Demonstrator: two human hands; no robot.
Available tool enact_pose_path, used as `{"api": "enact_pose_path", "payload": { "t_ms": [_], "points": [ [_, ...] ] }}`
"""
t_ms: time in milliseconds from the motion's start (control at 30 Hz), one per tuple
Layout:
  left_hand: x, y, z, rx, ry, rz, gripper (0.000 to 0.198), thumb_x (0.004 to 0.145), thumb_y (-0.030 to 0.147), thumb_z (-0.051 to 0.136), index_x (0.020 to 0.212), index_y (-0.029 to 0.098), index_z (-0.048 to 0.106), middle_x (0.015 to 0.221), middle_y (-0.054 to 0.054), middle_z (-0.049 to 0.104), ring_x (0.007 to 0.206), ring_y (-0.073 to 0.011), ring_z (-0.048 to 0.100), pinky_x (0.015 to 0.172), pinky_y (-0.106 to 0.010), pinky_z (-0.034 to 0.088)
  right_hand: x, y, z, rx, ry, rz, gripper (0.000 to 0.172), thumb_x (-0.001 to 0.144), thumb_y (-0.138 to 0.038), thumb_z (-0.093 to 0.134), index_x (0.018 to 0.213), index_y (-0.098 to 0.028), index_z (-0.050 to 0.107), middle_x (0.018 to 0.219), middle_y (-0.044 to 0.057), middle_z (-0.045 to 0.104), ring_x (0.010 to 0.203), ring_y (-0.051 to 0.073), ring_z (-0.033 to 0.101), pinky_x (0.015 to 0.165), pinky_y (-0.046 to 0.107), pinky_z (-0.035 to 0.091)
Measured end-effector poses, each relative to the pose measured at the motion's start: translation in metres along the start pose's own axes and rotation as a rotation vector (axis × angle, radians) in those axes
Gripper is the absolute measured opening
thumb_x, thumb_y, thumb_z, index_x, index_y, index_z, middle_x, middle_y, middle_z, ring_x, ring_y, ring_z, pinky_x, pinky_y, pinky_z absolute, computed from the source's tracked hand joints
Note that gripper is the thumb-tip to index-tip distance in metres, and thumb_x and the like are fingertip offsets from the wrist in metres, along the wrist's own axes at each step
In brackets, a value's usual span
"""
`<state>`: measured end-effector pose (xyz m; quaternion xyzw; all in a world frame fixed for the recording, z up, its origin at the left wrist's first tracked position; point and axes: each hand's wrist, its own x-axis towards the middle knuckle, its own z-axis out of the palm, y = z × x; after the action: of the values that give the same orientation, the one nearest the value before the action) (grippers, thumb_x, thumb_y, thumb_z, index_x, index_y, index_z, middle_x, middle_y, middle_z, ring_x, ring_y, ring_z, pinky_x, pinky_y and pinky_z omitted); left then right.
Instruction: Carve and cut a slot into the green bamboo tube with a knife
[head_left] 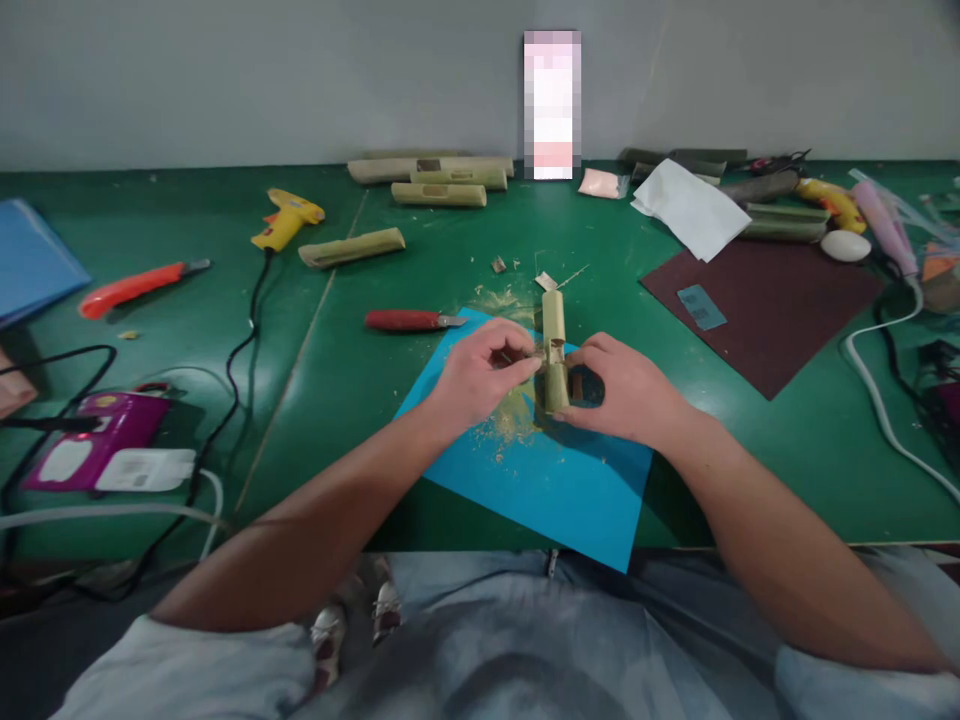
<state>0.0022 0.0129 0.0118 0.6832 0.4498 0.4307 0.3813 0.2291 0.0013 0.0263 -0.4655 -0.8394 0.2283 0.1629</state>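
Observation:
A short piece of bamboo (553, 318) with a notch cut in its side stands lengthwise in front of me, over a blue sheet (555, 505). My right hand (619, 385) grips its near half from the right, thumb at the lower end and fingers along the side. At the notch, the fingertips of my left hand (487, 370) are pinched together against the bamboo's left side; what they hold, if anything, is too small to make out. Pale shavings (514, 415) are scattered on the sheet below. A red-handled knife (405, 320) lies left of my left hand.
Farther back are several cut bamboo pieces (439, 195), a yellow glue gun (281, 220) and an orange cutter (135, 290). A purple power strip (112, 430) with cables sits left. On the right lie a dark brown sheet (772, 330), white paper (694, 210) and a white egg-shaped object (845, 246).

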Motion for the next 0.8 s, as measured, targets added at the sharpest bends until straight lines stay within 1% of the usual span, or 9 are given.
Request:
{"api": "enact_pose_path", "payload": {
  "t_ms": [67, 133, 167, 233, 367, 467, 633, 700, 800],
  "points": [
    [-0.0006, -0.0009, 0.0007, 0.009, -0.008, -0.03, 0.016, 0.081, 0.03, 0.074, 0.078, 0.017, 0.066, 0.08, -0.002, 0.067, 0.073, -0.0121, 0.062, 0.067, -0.025, 0.053, -0.0002, 0.0008, 0.0009, 0.001, 0.008, -0.005, 0.049, 0.074, -0.053, 0.08, 0.106, -0.017, 0.068, 0.102, 0.009, 0.061, 0.092, 0.024, 0.059, 0.08, 0.039, 0.048],
    [-0.0012, -0.0011, 0.0014, -0.04, -0.022, -0.118, 0.016, 0.082, 0.031, 0.074, 0.083, 0.017, 0.066, 0.07, 0.002, 0.063, 0.06, -0.0093, 0.058, 0.057, -0.022, 0.049, -0.0003, 0.0016, 0.0017, 0.008, 0.017, -0.008, 0.049, 0.074, -0.053, 0.079, 0.107, -0.019, 0.067, 0.103, 0.009, 0.061, 0.092, 0.024, 0.059, 0.08, 0.039, 0.048],
    [-0.0013, -0.0009, 0.0018, -0.07, -0.025, -0.154, 0.017, 0.082, 0.032, 0.074, 0.085, 0.017, 0.067, 0.069, 0.002, 0.063, 0.056, -0.0085, 0.056, 0.054, -0.021, 0.047, -0.0004, 0.0018, 0.002, 0.012, 0.02, -0.008, 0.049, 0.074, -0.053, 0.079, 0.107, -0.019, 0.067, 0.103, 0.009, 0.062, 0.092, 0.025, 0.059, 0.081, 0.039, 0.048],
    [-0.0007, 0.0004, 0.0025, -0.119, -0.02, -0.185, 0.019, 0.081, 0.032, 0.075, 0.09, 0.017, 0.068, 0.072, 0.001, 0.066, 0.055, -0.0081, 0.057, 0.052, -0.021, 0.048, -0.0003, 0.0019, 0.0022, 0.015, 0.019, -0.007, 0.049, 0.074, -0.053, 0.079, 0.108, -0.019, 0.067, 0.104, 0.009, 0.062, 0.093, 0.025, 0.059, 0.081, 0.039, 0.048],
    [0.0009, 0.0023, 0.0037, -0.12, -0.025, -0.169, 0.025, 0.082, 0.031, 0.074, 0.103, 0.017, 0.072, 0.078, -0.001, 0.069, 0.06, -0.0091, 0.061, 0.058, -0.022, 0.054, 0.0003, 0.0007, 0.0016, 0.002, 0.014, -0.008, 0.049, 0.074, -0.054, 0.079, 0.107, -0.019, 0.067, 0.102, 0.009, 0.061, 0.092, 0.025, 0.059, 0.08, 0.039, 0.048],
    [-0.0005, 0.0009, 0.0043, -0.1, -0.042, -0.129, 0.024, 0.084, 0.03, 0.073, 0.104, 0.018, 0.073, 0.082, -0.002, 0.07, 0.065, -0.0103, 0.064, 0.064, -0.024, 0.057, 0.0005, -0.0003, 0.0009, -0.003, 0.015, -0.007, 0.045, 0.074, -0.052, 0.079, 0.102, -0.019, 0.067, 0.1, 0.009, 0.061, 0.091, 0.025, 0.059, 0.08, 0.039, 0.048],
    [-0.0047, -0.0001, 0.0039, -0.085, -0.04, 0.031, 0.014, 0.084, 0.025, 0.075, 0.095, 0.018, 0.07, 0.091, -0.004, 0.073, 0.077, -0.0141, 0.068, 0.072, -0.029, 0.059, 0.0, 0.0005, 0.0005, 0.031, 0.007, -0.008, 0.046, 0.073, -0.048, 0.08, 0.105, -0.017, 0.066, 0.104, 0.009, 0.061, 0.093, 0.025, 0.059, 0.082, 0.039, 0.048],
    [-0.0048, 0.0019, 0.0034, -0.076, -0.087, 0.107, 0.009, 0.086, 0.023, 0.073, 0.089, 0.018, 0.067, 0.092, -0.006, 0.073, 0.081, -0.0157, 0.069, 0.075, -0.03, 0.059, -0.0003, 0.001, 0.0006, 0.036, 0.005, -0.012, 0.046, 0.073, -0.047, 0.08, 0.105, -0.017, 0.066, 0.103, 0.009, 0.061, 0.094, 0.025, 0.059, 0.082, 0.039, 0.047],
    [-0.0031, 0.0046, 0.0024, -0.055, -0.187, 0.211, 0.008, 0.09, 0.022, 0.07, 0.085, 0.018, 0.065, 0.093, -0.006, 0.072, 0.087, -0.0168, 0.07, 0.077, -0.031, 0.059, -0.0005, 0.0014, 0.0011, 0.032, 0.019, -0.025, 0.042, 0.074, -0.048, 0.078, 0.102, -0.019, 0.065, 0.102, 0.008, 0.061, 0.093, 0.024, 0.058, 0.081, 0.038, 0.046]
  ]
}}
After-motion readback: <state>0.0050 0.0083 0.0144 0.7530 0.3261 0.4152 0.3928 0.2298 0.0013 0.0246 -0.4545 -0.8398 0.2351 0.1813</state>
